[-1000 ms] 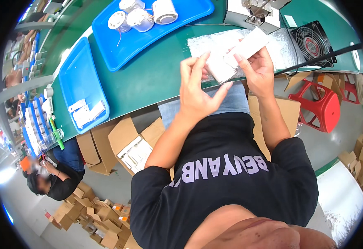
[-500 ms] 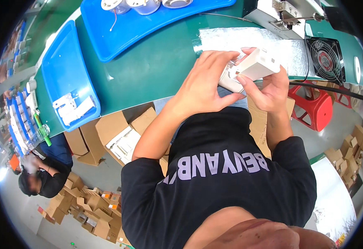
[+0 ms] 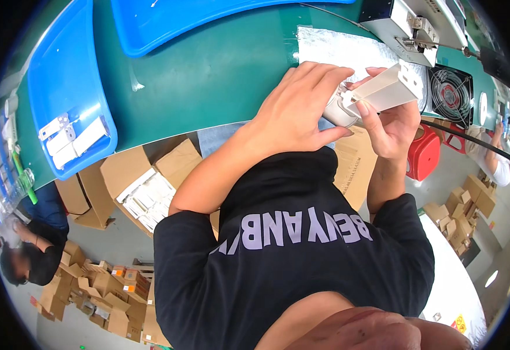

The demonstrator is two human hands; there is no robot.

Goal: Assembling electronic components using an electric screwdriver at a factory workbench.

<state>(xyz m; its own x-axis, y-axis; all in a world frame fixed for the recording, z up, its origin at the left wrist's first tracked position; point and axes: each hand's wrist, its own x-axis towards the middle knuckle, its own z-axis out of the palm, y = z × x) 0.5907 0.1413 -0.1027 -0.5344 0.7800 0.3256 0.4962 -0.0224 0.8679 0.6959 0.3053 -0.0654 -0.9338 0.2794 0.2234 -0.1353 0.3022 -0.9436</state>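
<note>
Box [image 3: 384, 91], gripped by the right hand [image 3: 396, 129], extends lengthwise toward two o'clock from the cup [image 3: 339, 113] the left hand [image 3: 296, 111] grasps.

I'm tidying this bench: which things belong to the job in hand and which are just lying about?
Likely the job's:
- white cylinder, in left hand
- white box, in right hand
- white parts in left tray

Seemingly lying about:
- fan
- red stool

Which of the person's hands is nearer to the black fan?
Right. The right hand is at the black fan's lower left; the left hand is farther left.
</note>
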